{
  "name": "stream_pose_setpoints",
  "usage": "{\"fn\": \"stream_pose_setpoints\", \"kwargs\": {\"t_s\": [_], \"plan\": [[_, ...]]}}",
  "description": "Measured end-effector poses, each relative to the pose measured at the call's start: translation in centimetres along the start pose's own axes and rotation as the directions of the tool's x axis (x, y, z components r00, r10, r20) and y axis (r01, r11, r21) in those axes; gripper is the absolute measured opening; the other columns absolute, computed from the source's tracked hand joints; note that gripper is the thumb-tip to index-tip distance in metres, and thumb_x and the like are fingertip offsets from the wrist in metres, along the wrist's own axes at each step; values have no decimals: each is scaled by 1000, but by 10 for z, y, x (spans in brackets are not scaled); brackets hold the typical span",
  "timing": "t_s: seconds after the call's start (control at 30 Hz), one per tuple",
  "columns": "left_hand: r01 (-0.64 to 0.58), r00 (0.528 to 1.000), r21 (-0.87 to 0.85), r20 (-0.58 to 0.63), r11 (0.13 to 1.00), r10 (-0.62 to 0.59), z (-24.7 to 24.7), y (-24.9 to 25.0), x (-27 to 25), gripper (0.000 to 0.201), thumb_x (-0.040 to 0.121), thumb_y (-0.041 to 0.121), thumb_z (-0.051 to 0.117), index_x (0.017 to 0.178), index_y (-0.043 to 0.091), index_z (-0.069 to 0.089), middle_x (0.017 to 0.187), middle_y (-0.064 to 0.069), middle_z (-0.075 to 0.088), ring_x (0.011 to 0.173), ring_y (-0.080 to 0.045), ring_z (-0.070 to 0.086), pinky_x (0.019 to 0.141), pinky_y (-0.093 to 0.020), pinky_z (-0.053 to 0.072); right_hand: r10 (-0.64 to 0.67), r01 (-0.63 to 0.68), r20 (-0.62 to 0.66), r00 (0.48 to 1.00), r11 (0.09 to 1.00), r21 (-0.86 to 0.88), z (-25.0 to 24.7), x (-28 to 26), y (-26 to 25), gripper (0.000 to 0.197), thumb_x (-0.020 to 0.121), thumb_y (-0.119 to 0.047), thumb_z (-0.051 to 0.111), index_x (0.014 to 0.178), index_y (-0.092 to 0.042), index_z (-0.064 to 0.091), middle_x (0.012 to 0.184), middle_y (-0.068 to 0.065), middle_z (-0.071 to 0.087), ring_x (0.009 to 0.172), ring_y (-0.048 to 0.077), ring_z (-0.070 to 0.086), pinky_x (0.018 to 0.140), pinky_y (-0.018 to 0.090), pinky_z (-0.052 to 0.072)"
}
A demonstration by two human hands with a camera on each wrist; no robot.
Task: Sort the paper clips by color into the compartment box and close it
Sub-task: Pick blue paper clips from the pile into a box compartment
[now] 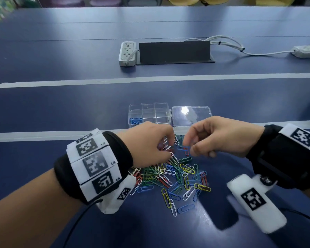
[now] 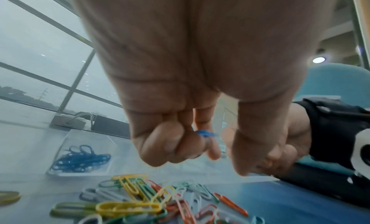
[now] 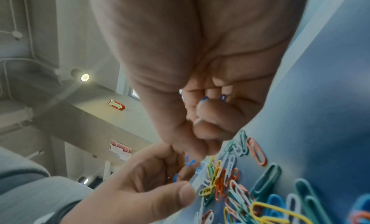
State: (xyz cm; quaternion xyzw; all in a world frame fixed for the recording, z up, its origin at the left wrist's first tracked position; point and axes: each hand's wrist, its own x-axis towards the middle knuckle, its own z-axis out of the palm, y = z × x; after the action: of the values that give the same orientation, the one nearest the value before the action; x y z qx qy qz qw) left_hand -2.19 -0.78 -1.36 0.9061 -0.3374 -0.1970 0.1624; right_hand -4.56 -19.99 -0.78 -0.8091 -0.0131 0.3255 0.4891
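Blue paper clips (image 2: pixel 206 133) are being pinched in the curled fingers of the left hand (image 1: pixel 150 142) above the far edge of the mixed pile of paper clips (image 1: pixel 170 178), which is lying on the blue table (image 1: pixel 61 108). More blue clips (image 3: pixel 222 97) are being gripped inside the curled right hand (image 1: pixel 220 136), just beside the left. Behind both hands the clear compartment box (image 1: pixel 149 113) is sitting with its lid (image 1: pixel 191 115) swung open to the right; sorted blue clips (image 1: pixel 136 121) are lying in its near-left compartment.
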Motion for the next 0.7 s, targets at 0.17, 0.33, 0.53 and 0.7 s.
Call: {"fn": "stream_pose_setpoints", "kwargs": {"t_s": [0.17, 0.33, 0.53, 0.7], "plan": [[112, 988, -93, -94, 989, -121, -21, -15, -4, 19, 81, 14, 52, 97, 24, 54, 78, 9, 59, 64, -1, 49, 68, -23, 41, 0, 2, -53, 999, 999, 51, -1, 18, -16, 22, 83, 7, 54, 80, -9, 70, 57, 6, 51, 44, 10, 43, 41, 15, 37], [214, 939, -93, -256, 972, -231, -38, -40, 0, 20, 81, 10, 53, 93, 25, 56, 81, 9, 55, 66, -1, 47, 61, -10, 36, -35, 48, -108, 994, 991, 128, 9, 47, -49, 15, 87, 1, 53, 80, 5, 66, 71, 14, 50, 54, 14, 43, 45, 16, 42], [259, 905, -126, -315, 958, -287, -37, -50, 7, 27, 81, 2, 49, 98, 20, 59, 84, -4, 68, 75, -18, 60, 74, -29, 51, -76, 11, -250, 965, 968, -252, 15, 83, -76, 18, 78, -4, 60, 89, -4, 74, 65, 9, 65, 57, 17, 59, 79, 34, 58], [281, 880, -211, -334, 936, -339, -35, -55, 13, 32, 77, 0, 61, 105, 17, 58, 82, 0, 70, 69, -11, 58, 70, -23, 44, -43, -85, -286, 957, 905, -418, 25, 96, -95, 19, 79, -7, 62, 93, -9, 73, 67, 2, 67, 64, 13, 64, 77, 28, 58]]}}
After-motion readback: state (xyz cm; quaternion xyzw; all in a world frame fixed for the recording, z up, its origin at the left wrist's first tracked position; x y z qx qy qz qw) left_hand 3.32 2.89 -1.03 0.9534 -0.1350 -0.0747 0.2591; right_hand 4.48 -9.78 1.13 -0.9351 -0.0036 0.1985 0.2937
